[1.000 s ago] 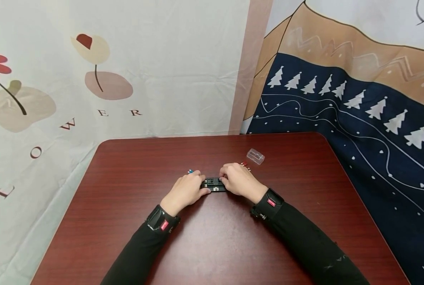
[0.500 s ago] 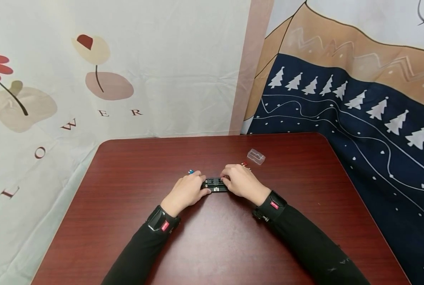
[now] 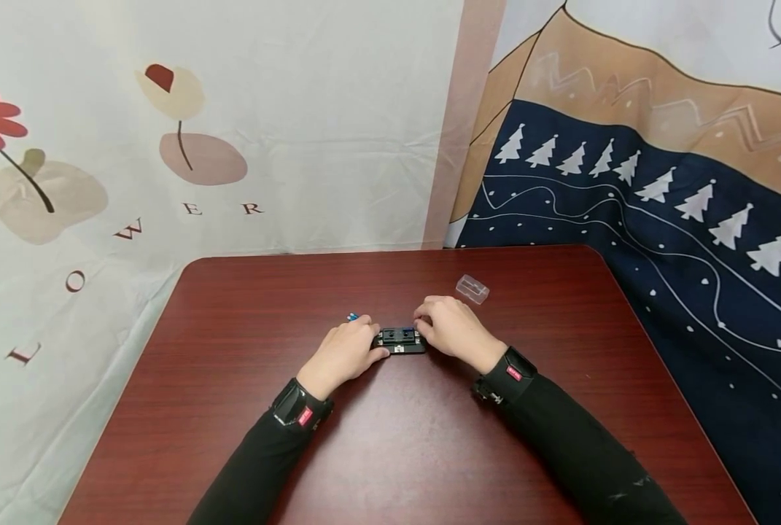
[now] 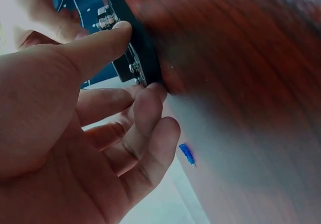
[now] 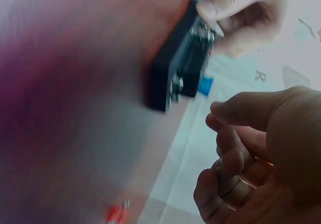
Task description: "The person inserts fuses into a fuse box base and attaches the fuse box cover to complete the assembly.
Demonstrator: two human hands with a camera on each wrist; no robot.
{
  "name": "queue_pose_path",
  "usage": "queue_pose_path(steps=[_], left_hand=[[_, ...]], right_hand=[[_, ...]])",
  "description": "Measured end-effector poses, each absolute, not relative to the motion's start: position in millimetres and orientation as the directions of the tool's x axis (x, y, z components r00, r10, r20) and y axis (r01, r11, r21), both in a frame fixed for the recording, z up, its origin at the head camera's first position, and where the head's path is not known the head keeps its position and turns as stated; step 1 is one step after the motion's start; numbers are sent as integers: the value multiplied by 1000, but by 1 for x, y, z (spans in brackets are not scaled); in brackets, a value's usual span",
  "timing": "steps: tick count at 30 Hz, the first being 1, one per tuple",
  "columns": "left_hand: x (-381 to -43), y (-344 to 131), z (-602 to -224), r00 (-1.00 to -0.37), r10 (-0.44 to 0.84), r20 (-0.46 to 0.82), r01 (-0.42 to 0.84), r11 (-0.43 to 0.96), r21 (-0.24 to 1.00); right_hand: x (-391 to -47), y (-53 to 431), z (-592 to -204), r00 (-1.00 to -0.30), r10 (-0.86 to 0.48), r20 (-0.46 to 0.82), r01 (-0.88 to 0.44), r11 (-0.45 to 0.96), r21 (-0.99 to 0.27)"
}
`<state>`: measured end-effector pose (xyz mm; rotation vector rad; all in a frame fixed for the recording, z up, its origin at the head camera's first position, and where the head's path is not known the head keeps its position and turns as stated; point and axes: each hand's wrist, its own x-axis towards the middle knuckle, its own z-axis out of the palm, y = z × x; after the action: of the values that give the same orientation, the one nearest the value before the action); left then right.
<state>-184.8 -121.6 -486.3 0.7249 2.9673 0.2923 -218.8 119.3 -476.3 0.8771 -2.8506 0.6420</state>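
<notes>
One black block (image 3: 399, 340) lay lengthwise left-to-right; your left hand (image 3: 344, 351) pinched it, your right hand (image 3: 456, 328) curled beside its right end.

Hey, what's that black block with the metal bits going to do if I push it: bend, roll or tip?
The black block is probably stiff, as its long edges look straight. It's unlikely to roll or tip, being low and flat-sided. The blue piece sticking up near one end might snag.
</notes>
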Motion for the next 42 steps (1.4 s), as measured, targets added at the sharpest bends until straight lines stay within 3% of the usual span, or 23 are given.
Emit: queue_pose_path(steps=[12, 23, 42], left_hand=[[-184, -121, -485, -888, 459, -31, 443, 871, 212], [-183, -124, -484, -891, 452, -48, 433, 875, 216], [-184, -122, -483, -895, 440, -70, 417, 883, 215]], right_hand=[[-250, 165, -466, -918, -345, 195, -396, 820, -413], [-252, 179, -474, -955, -296, 8, -278, 888, -366], [-249, 177, -484, -962, -270, -34, -247, 918, -310]])
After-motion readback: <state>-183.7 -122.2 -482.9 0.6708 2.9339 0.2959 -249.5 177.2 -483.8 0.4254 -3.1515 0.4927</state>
